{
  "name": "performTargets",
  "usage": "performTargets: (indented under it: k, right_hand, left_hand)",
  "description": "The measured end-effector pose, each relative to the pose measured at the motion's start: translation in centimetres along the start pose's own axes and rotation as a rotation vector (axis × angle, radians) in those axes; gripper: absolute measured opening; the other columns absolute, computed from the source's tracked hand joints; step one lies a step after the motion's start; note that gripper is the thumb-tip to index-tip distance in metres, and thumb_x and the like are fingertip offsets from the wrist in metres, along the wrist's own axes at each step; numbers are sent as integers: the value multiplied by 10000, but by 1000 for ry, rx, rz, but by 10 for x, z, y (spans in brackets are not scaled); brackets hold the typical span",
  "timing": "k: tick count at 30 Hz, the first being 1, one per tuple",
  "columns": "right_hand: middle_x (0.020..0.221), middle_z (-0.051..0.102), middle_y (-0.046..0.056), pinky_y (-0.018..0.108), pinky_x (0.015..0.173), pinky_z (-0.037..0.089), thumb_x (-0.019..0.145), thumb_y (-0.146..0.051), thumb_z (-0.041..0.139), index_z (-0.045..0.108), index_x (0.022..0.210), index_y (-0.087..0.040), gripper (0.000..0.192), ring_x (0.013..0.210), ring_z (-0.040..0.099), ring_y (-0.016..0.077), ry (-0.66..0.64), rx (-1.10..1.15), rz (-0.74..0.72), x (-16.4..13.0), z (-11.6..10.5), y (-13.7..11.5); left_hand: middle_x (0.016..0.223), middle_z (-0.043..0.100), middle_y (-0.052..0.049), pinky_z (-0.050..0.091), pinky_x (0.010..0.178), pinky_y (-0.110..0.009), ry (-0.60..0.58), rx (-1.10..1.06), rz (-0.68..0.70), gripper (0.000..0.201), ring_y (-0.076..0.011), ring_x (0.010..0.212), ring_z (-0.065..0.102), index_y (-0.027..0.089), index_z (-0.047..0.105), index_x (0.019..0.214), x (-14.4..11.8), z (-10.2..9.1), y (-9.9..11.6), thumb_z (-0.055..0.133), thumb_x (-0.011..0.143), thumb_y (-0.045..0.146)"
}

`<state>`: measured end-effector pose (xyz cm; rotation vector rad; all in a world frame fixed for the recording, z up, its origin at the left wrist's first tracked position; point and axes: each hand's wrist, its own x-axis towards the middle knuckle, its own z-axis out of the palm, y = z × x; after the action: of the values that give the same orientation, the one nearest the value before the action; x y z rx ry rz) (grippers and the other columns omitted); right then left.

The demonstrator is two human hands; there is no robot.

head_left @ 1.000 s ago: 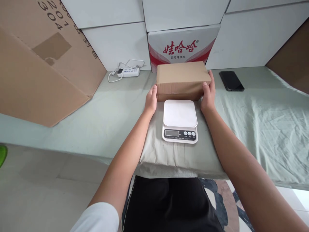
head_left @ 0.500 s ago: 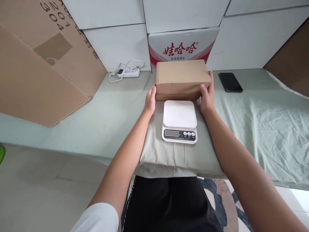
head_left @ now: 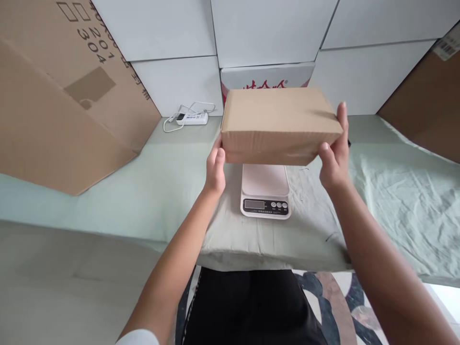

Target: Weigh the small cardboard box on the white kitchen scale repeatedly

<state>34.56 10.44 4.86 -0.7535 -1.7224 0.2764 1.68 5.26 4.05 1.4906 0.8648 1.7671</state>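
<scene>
now, the brown box (head_left: 280,112) has been lifted off the cloth (head_left: 151,196), gripped at its ends by the fingers of the left hand (head_left: 215,173) and right hand (head_left: 336,160), and held over the white scale (head_left: 265,189), now partly hidden.

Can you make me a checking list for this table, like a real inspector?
Surface: green cloth, wrinkled on the right.
Things: cardboard box, level-looking, hides the back part of the white scale; no digits readable on the display.
Clutter: white device, back left.
Hands: left hand and right hand hold the box between them, one at each end.
Cables: white cable looped beside the device.
Surroundings: large brown carton at left, another brown carton at right, red-lettered carton behind the box.
</scene>
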Motion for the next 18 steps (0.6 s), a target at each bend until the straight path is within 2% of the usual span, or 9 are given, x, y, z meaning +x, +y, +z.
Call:
performTargets:
  k: [2,4,8,13,18]
  right_hand:
    - [1889,322,30,680,1442,294,742,-1001,691,270,1793,-418,1274,1736,357,439,-20,-12,-106,-23,-11,-1]
    - [1887,310,28,692,1430,317,696,-1013,716,251,1797,-443,1324,1727,367,450,12,-43,-139,-48,-12,0]
    - [1887,290,44,703,1441,295,746,-983,700,264,1783,-427,1255,1742,340,437,133,-64,15,-84,2,0]
    - [1885,303,61,720,1440,280,700,-947,778,294,1768,-415,1288,1731,358,452,152,-8,107,-87,14,-3]
    - [1857,360,86,694,1450,265,726,-890,820,336,1762,-422,1236,1734,355,459,145,14,122,-84,17,-17]
  left_hand:
    - [1582,726,-111,485,1343,-495,-22,7,-9,726,-351,1607,583,287,704,1484,-23,-2,11,500,1030,816]
    - [1601,715,-125,497,1335,-494,-51,17,-19,721,-356,1591,602,271,687,1517,-46,-4,16,510,1043,785]
    - [1645,684,-144,457,1374,-489,-103,42,-89,727,-351,1612,585,251,645,1583,-75,-4,15,483,1073,742]
    - [1625,705,-128,435,1392,-483,-108,85,-143,745,-340,1618,577,270,652,1580,-74,-5,10,448,1069,772]
    - [1485,791,-127,479,1355,-504,-85,142,-135,747,-351,1569,623,277,714,1505,-69,-8,6,432,1055,802]
